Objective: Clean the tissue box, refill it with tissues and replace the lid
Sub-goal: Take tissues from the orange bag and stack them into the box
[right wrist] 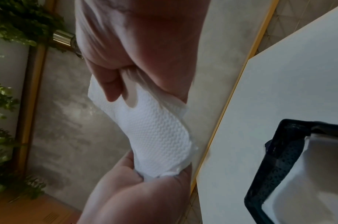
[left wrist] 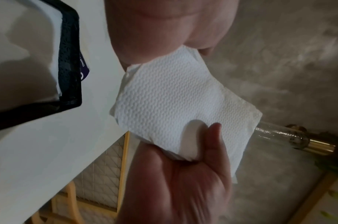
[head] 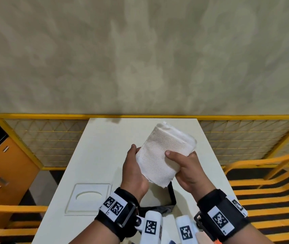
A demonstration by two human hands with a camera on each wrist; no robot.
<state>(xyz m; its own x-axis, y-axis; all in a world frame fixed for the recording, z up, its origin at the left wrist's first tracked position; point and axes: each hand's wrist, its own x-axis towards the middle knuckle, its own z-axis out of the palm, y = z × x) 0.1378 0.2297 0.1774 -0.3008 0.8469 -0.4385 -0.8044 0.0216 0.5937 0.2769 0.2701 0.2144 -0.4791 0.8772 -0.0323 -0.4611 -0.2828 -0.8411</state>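
Between both hands, thick embossed white tissue stack

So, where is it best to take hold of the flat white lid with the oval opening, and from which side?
Grip the flat white lid by its left edge, coming from the left: it lies flat on the white table, near that edge.

Café-like room – white table, orange chairs, plants

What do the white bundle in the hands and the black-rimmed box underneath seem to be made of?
The tissue stack looks like soft embossed paper: a fine dimpled pattern, floppy layered edges. The tissue box seems to be rigid black plastic or metal with a perforated pattern; which one cannot be told.
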